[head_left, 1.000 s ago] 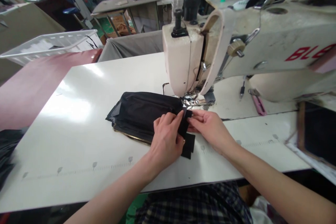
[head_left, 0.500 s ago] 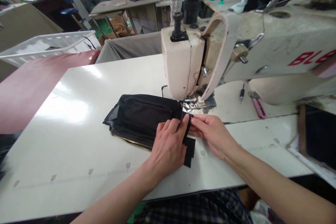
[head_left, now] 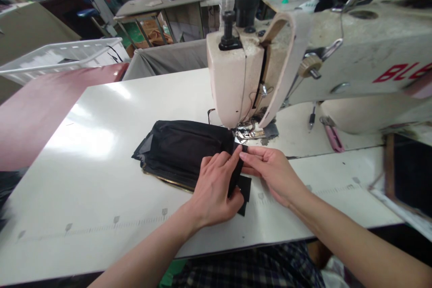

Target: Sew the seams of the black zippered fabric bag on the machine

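A black fabric pouch (head_left: 182, 146) with a brass zipper along its near edge lies on the white sewing table (head_left: 101, 153), its right end by the presser foot (head_left: 245, 135) of the cream sewing machine (head_left: 303, 67). My left hand (head_left: 216, 186) presses on the pouch's right end and pinches a black strap (head_left: 241, 180) that hangs down from it. My right hand (head_left: 270, 171) pinches the same strap's upper end from the right, just below the needle area.
A pink-handled tool (head_left: 332, 137) lies on the machine bed to the right. A white plastic basket (head_left: 60, 56) stands at the back left beside a dark red surface (head_left: 37, 108). Other work tables fill the background. A dark opening (head_left: 408, 175) sits at the table's right end.
Both hands have shifted slightly on the strap, with the left fingers now closed more over it; the pouch has barely moved.
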A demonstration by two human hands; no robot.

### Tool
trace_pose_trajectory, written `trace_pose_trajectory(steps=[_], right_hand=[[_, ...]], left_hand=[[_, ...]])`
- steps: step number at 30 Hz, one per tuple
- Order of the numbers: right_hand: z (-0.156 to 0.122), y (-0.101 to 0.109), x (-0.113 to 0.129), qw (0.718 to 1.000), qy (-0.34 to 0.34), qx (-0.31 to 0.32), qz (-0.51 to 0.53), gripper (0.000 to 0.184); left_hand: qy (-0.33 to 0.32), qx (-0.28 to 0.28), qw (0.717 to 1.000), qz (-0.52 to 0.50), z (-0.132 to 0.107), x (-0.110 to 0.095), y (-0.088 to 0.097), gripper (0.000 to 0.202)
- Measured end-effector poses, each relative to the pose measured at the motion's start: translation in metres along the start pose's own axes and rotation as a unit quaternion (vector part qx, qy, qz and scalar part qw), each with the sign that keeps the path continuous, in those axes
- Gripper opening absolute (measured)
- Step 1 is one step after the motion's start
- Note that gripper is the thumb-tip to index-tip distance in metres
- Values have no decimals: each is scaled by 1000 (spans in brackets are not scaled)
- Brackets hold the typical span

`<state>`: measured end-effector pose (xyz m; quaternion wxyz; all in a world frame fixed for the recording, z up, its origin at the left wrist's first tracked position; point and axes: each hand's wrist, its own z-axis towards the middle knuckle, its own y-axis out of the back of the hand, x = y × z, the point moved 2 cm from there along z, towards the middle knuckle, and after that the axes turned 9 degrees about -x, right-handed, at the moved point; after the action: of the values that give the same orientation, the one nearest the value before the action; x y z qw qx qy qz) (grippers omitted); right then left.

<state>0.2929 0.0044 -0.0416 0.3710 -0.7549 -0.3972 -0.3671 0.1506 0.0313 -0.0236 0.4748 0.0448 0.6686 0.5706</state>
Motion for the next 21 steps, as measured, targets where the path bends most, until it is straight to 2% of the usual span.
trace_pose_trajectory(steps=[2,5,8,10,13,15,19,21], right_hand=[[1,0,-2,1000,8,-12,2,34],[2,0,-4,999,14,-27,-10,30],[2,-1,-3,999,20,-30,-29,27],[2,-1,-1,998,30,-33,-47,25],[2,-1,2,995,46,-42,-82,19],[4,-1,4,993,51,-45,-99,14],[9,1,3,991,57,-39,-114,14],[9,1,-1,990,60,-43,-117,21]], left_hand=[[2,7,1000,-8,0,-1,3,85],[22,25,999,-37,9,2,11,71],[2,31,998,-56,31,10,22,51],[-18,63,997,-42,50,16,26,39],[29,144,987,-69,71,26,28,24],[56,172,977,-111,78,30,28,16],[81,189,963,-175,82,36,26,11],[84,182,966,-166,81,38,25,9]])
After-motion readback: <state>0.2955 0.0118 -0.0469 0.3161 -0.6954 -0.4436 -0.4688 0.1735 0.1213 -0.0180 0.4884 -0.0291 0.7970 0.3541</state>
